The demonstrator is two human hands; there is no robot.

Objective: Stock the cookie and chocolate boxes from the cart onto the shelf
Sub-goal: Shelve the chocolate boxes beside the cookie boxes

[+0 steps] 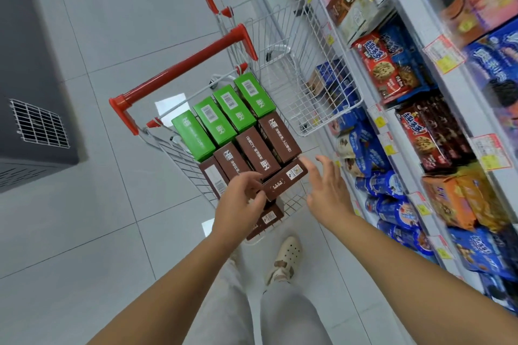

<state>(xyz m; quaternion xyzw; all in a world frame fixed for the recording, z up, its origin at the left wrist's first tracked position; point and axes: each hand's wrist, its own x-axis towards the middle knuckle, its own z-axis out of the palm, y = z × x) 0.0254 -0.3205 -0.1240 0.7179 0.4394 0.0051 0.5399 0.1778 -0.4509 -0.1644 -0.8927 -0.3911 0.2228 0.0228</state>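
Right now you are reaching into the cart (pixel 294 200) with both arms, going for the brown box (pixel 286 180) that is lying flat between your two grips, on top of the load. Your left grip (pixel 241 202) is sitting at the box's near end with its fingers curled in. Whether they are actually pinching the cardboard or only brushing it cannot be told from here. Your right grip (pixel 328 190) is spread wide and holding nothing, its forefinger just beside the box's far corner.

To do this step well, you are probably best off bringing the right grip in flat against the far end. With the box squeezed end to end, it should be lifting level rather than pivoting off one corner. Raising it straight up before swinging it should be keeping it from catching the upright boxes just beyond your left grip.

Just beyond both grips, the cart is carrying a row of brown boxes (pixel 258 151) standing on end. Past those a row of four green boxes (pixel 218 117) is standing, barcodes up. Under your left grip another brown box (pixel 266 218) is lying lower in the basket. A second cart (pixel 322 64) is standing farther out, beyond the first one.

The shelf (pixel 414 5) you are stocking is running along to the right of your right grip. It is holding blue cookie packs (pixel 392 213) nearest that grip and red cookie bags (pixel 384 67) farther along. No free slot for this box is showing clearly, so you are likely needing to look for one before you carry it over.
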